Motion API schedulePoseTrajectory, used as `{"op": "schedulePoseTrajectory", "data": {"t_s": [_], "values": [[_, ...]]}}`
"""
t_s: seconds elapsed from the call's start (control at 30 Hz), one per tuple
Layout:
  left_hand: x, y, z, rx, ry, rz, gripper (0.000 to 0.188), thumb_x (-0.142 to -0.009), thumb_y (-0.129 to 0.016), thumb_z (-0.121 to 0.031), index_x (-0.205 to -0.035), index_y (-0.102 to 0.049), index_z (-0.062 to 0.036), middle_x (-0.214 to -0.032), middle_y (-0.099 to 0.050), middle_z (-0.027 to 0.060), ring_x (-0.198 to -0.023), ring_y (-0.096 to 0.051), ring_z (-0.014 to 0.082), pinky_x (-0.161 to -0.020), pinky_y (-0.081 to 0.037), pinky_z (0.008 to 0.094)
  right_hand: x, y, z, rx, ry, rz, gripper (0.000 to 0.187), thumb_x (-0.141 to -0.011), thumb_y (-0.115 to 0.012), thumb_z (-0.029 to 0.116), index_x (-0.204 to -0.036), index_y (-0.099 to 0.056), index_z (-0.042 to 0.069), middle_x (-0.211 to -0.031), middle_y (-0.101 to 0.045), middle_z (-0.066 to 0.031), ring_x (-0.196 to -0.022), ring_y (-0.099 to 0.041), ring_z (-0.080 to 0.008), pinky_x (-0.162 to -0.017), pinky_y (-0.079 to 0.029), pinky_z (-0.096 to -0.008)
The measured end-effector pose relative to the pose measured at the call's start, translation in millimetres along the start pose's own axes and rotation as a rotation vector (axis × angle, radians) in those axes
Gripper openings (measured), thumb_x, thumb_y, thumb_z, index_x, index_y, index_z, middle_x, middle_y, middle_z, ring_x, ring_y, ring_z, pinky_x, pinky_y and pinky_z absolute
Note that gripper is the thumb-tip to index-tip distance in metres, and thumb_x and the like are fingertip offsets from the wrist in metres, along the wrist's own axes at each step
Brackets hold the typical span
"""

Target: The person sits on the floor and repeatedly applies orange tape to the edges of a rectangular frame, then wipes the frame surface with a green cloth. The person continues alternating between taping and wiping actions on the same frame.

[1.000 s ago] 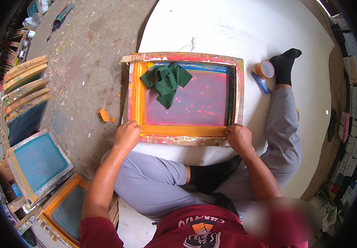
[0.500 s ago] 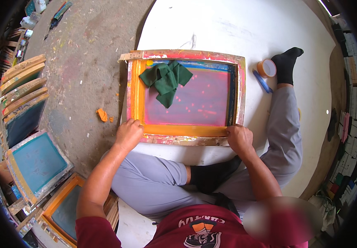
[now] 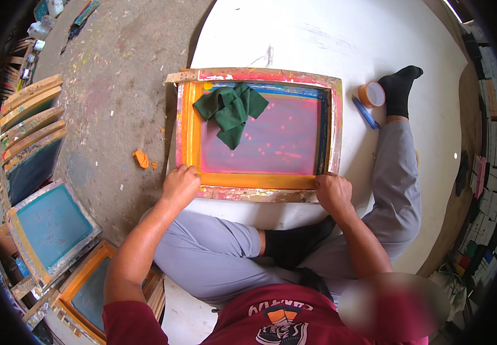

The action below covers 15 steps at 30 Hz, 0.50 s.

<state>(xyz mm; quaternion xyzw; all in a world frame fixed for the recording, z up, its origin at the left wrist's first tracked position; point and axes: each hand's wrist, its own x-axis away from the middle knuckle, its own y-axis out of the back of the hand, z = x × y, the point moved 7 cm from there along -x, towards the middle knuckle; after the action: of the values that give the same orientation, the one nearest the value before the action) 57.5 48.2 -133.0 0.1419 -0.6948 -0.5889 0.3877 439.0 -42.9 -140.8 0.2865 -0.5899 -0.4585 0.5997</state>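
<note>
A wooden screen-printing frame (image 3: 271, 75) with paint-stained sides lies flat before my crossed legs. Its mesh (image 3: 294, 135) is greyish purple with pink specks. Along the near inner edge runs a strip of orange tape (image 3: 254, 181), and more orange tape lines the left inside. My left hand (image 3: 181, 185) is closed at the strip's left end, over the near left corner. At the other end, by the near right corner, my right hand (image 3: 333, 191) is closed with its fingertips on the tape. A crumpled dark green cloth (image 3: 230, 112) rests on the mesh's upper left.
Right of the frame, a roll of orange tape (image 3: 371, 94) and a blue cutter (image 3: 366, 112) lie on the white board (image 3: 317, 34) by my black-socked foot (image 3: 399, 86). Several other screens (image 3: 55, 221) lean at the left. An orange scrap (image 3: 141, 159) sits on the concrete floor.
</note>
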Motion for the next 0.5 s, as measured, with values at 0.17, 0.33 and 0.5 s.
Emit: {"op": "schedulePoseTrajectory", "data": {"t_s": [0.17,0.33,0.5], "values": [[0,-2,1,-0.008,0.006,0.000,0.011,-0.076,-0.070,-0.010,-0.080,-0.079,-0.0057,-0.091,-0.072,0.0091,-0.091,-0.072,0.0255,-0.075,-0.062,0.0378,0,1,1,0.001,-0.001,-0.001,0.019,-0.086,-0.066,0.017,-0.097,-0.083,0.016,-0.088,-0.077,-0.0136,-0.081,-0.075,-0.0365,-0.075,-0.060,-0.0492],[-2,-2,0,-0.015,0.005,0.011,0.011,-0.076,-0.070,-0.010,-0.080,-0.079,-0.0054,-0.090,-0.072,0.0091,-0.092,-0.072,0.0256,-0.075,-0.062,0.0379,-1,4,0,-0.013,-0.016,0.019,0.020,-0.087,-0.066,0.017,-0.096,-0.083,0.016,-0.086,-0.077,-0.0154,-0.080,-0.075,-0.0375,-0.075,-0.060,-0.0499],[-2,-3,1,-0.004,0.011,0.014,0.012,-0.076,-0.070,-0.011,-0.081,-0.080,-0.0054,-0.091,-0.073,0.0093,-0.091,-0.072,0.0258,-0.075,-0.062,0.0381,-1,12,2,-0.094,-0.049,0.055,0.018,-0.085,-0.061,0.012,-0.086,-0.078,0.009,-0.087,-0.075,-0.0192,-0.086,-0.075,-0.0413,-0.076,-0.059,-0.0525]]}}
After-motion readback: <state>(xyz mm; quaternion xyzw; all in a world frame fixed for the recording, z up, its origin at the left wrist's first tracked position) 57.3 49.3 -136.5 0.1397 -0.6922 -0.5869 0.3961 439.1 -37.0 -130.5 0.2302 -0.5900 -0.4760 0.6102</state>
